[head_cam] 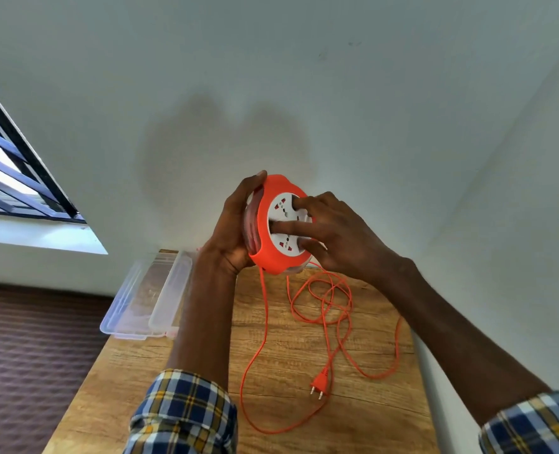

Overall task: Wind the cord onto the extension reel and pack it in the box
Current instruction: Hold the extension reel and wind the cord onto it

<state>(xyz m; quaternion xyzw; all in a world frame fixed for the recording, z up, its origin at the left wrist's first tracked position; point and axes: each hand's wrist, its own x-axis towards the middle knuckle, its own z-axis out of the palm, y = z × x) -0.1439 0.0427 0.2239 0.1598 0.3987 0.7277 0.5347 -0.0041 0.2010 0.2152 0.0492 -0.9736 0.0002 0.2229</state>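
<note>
I hold a round orange extension reel (271,253) with a white socket face up in the air above the table. My left hand (235,231) grips its rim from the left, thumb over the top edge. My right hand (333,234) has its fingers curled into the recesses of the white face. An orange cord (333,309) hangs from the reel and lies in loose loops on the wooden table (288,362); its plug (320,383) rests near the middle. A clear plastic box (147,299) sits at the table's far left.
A white wall stands right behind and to the right of the table. A barred window (19,172) is at the left. Brown patterned floor (29,355) lies left of the table.
</note>
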